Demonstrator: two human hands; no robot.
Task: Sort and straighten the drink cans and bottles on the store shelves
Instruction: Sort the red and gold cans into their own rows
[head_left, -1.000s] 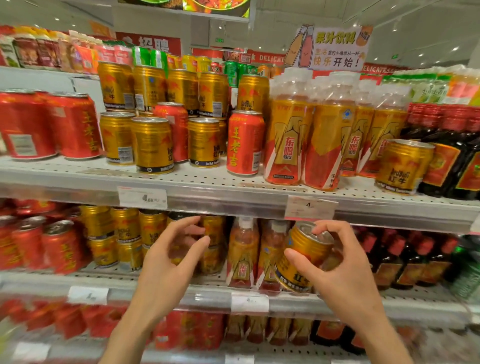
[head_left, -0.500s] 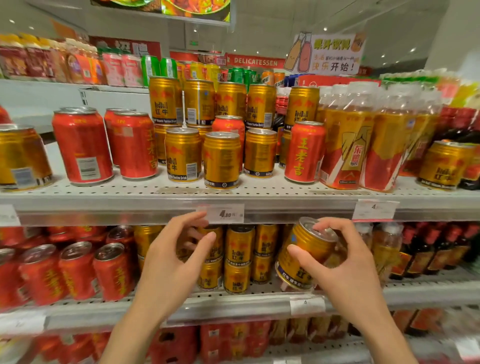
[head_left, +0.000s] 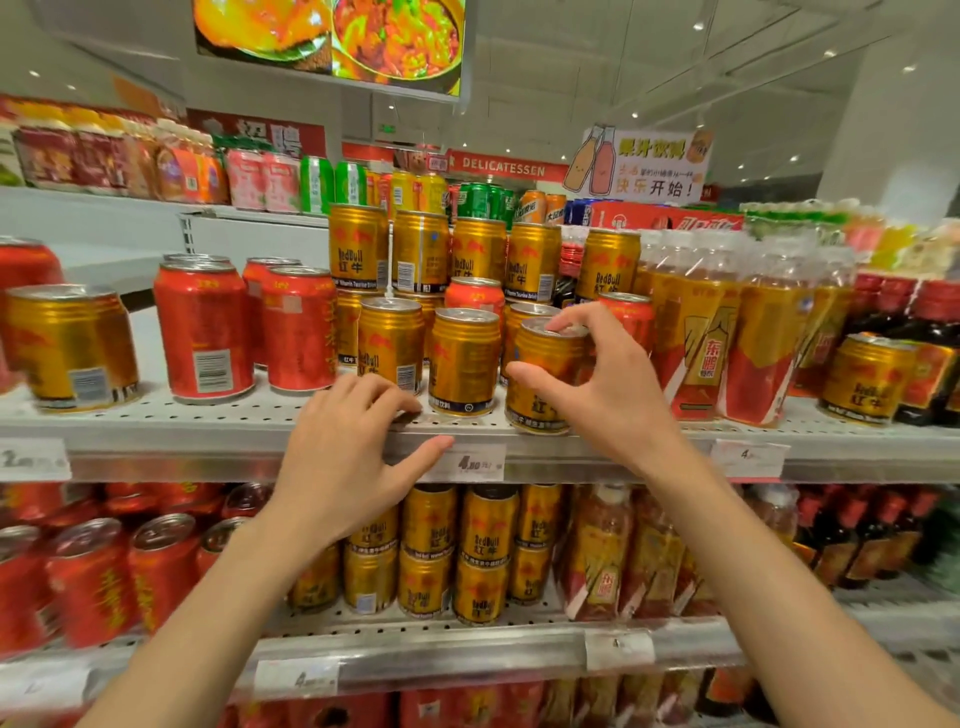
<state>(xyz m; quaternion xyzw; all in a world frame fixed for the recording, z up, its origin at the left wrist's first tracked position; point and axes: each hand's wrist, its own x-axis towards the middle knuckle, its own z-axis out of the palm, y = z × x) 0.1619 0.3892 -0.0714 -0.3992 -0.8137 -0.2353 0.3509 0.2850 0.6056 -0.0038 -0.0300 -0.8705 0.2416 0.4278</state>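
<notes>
Gold can: a gold can sits at the front edge of the middle shelf, tilted a little, its base at or just above the perforated deck; I cannot tell which.
Right hand: the right hand holds that can, thumb on its side and fingers curled over the rim.
Left hand: the left hand rests on the shelf lip, fingers spread and relaxed, gripping nothing, fingertips just short of the front gold cans.
Neighbours: the held can stands just right of that front row; a red can and the gold-and-red bottles crowd its other side.
Step in hand: by my reckoning, putting a stray gold can in with its own kind.
Next move: it looks to need the can set flat and upright, nudged flush with the row, label forward, without knocking the bottles.
Left to do: a gold can among the red cans and another one past the bottles seem misplaced.
</notes>
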